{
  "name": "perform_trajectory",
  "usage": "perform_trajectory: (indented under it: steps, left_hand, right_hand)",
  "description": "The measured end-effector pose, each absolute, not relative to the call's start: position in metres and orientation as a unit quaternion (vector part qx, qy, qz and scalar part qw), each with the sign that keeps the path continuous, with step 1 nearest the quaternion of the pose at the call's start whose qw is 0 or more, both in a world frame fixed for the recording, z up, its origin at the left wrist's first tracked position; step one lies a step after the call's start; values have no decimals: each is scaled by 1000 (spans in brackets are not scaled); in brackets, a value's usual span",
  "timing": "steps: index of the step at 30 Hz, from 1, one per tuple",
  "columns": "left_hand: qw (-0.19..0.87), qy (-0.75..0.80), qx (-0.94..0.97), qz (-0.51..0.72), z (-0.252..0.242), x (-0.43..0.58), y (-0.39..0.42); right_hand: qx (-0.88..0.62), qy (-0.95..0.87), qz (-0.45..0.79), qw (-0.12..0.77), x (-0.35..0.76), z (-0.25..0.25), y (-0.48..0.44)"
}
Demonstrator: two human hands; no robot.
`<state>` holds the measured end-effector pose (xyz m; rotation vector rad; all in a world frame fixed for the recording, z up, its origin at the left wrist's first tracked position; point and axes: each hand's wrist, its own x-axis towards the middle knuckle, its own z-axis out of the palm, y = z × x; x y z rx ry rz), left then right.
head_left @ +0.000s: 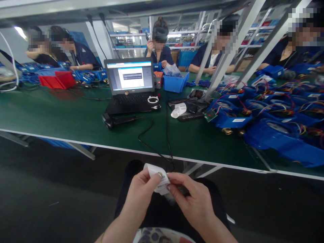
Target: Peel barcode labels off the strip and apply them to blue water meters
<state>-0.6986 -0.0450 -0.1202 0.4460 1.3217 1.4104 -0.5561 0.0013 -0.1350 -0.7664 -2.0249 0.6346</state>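
**Item:** white printed label strip (157, 176), held over the lap between both hands.

**Left hand** (140, 197): the strip's upper end is pinched between thumb and forefinger, the other fingers curled under.

**Right hand** (196, 202): the lower end is pinched by thumb and fingertips. Something small and dark is partly covered by the fingers and cannot be identified.

**Beyond the hands:** green table (63, 118). A black cable (152, 143) hangs over its edge just past the fingertips. Farther off are a laptop (130, 84) and, beyond the right hand, blue housings (278, 125) with coloured wires.

**Risks, as judged:**
- The thin strip could be creased or torn if the two pinches are drawn apart unevenly.
- If either pinch is loosened, the strip could be dropped to the dark floor beneath the hands.
- The hanging cable could be snagged if a hand is raised.
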Motion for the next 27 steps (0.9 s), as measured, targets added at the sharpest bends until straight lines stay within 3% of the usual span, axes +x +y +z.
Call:
perform_trajectory:
  steps: [18,27]
  left_hand:
    - [559,564,174,582,-127,-697,-44]
    - [575,552,182,576,-125,-695,-45]
  right_hand:
    - [-222,-861,119,443,-551,-133,-3]
    - [-288,-827,201,438,-554,-134,-1]
